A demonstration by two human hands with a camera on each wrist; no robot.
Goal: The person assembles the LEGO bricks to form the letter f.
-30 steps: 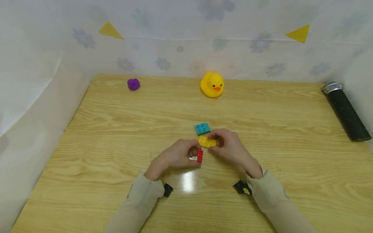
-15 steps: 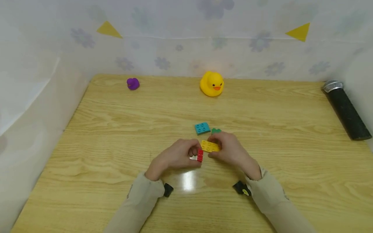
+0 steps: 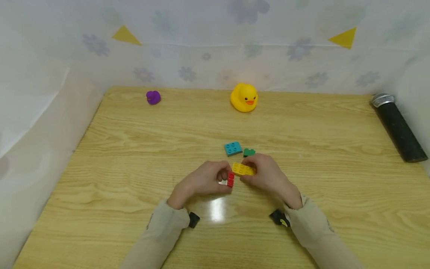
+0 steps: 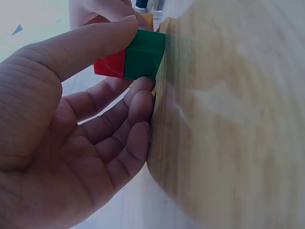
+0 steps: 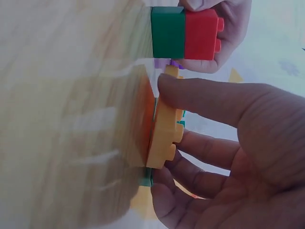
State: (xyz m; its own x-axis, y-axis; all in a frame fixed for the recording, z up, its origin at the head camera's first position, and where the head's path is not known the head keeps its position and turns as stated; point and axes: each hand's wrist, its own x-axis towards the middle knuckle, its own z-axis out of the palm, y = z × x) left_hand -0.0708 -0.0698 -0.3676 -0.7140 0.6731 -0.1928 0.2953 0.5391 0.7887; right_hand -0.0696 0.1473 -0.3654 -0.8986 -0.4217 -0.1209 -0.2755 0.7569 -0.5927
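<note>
A teal studded brick [image 3: 233, 148], green scalloped brick [image 3: 249, 152], yellow toy duck [image 3: 244, 98], purple toy duck [image 3: 153, 97] and silver-headed black microphone [image 3: 399, 128] rest on a wood-grain surface [image 3: 114, 157].

Both sleeved forearms [image 3: 156, 233] are angled inward toward the far edge of the tabletop [image 3: 100, 168]; left hand [image 3: 206, 179] and right hand [image 3: 267, 173] are held near each other, curled in pinches.

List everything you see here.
Small plastic duck: 1, purple, far left
Large plastic duck: 1, yellow, far middle
Cylindrical microphone: 1, black/silver, right edge
Flat studded brick: 1, teal, centre
Lobed piece: 1, green, beside teal brick
Long studded brick: 1, yellow, right hand
Short studded brick: 1, red, left hand
Plain block: 1, green, under red brick
Wooden table: 1, tan, beneath
Flowered backdrop: 1, white, behind
Triangles: 2, yellow, backdrop
Wrist devices: 2, black, cuffs
Sleeves: 2, beige, forearms
Hands: 2, bare, centre
</note>
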